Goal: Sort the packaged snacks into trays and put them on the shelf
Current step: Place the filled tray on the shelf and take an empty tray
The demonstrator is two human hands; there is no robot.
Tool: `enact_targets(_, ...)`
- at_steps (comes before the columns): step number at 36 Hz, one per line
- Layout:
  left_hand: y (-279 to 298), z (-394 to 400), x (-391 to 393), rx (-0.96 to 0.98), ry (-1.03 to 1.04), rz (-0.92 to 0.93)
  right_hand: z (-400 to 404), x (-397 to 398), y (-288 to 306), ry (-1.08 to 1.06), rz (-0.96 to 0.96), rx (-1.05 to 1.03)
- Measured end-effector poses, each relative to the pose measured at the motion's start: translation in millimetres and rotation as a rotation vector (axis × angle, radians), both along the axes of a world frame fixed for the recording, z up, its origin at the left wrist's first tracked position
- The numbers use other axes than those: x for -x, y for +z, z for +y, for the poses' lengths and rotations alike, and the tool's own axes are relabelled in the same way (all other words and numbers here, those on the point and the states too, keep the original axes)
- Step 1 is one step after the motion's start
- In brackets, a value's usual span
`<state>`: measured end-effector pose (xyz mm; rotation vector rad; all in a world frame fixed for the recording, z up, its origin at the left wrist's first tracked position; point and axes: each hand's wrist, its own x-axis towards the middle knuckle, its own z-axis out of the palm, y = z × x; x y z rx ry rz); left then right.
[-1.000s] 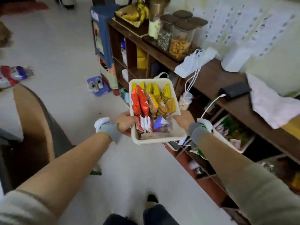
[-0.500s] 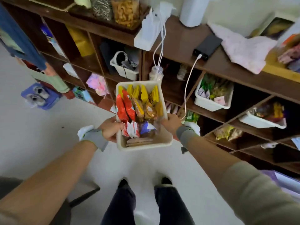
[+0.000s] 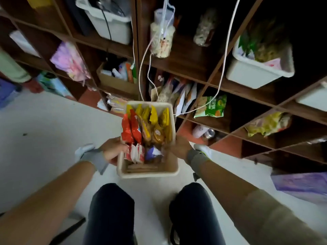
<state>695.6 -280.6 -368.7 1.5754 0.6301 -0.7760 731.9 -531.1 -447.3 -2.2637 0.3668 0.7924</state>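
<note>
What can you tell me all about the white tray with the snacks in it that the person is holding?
The tray is a cream-white rectangular tub that looks like plastic, with a rolled rim. It is held level in the air in front of the dark wooden shelf, above the person's knees. The left hand grips its left side, the right hand its right. Red, yellow and orange snack packets stand upright inside.

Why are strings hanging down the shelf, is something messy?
Yes. White cables dangle across the shelf fronts, right above the tray of snacks both hands hold. A green snack bag also lies loose, sticking out of its cubby.
</note>
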Motion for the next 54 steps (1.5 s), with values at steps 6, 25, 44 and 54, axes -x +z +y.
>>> enact_targets(6, -104, -23, -10, -0.027, -0.023, -0.005, -8, -4, -50, -0.037, 0.047, 0.054)
enact_targets(25, -343, -103, -71, 0.057, -0.315, -0.087, -105, -26, -262, -0.287, 0.059, -0.076)
enact_targets(44, -354, -273, -35, 0.07, -0.521, -0.11, -248, 53, -250, -0.506, 0.06, 0.043)
enact_targets(54, -374, -419, -1, 0.134, -0.583, -0.053, -370, 95, -254, -0.56, 0.082, 0.273)
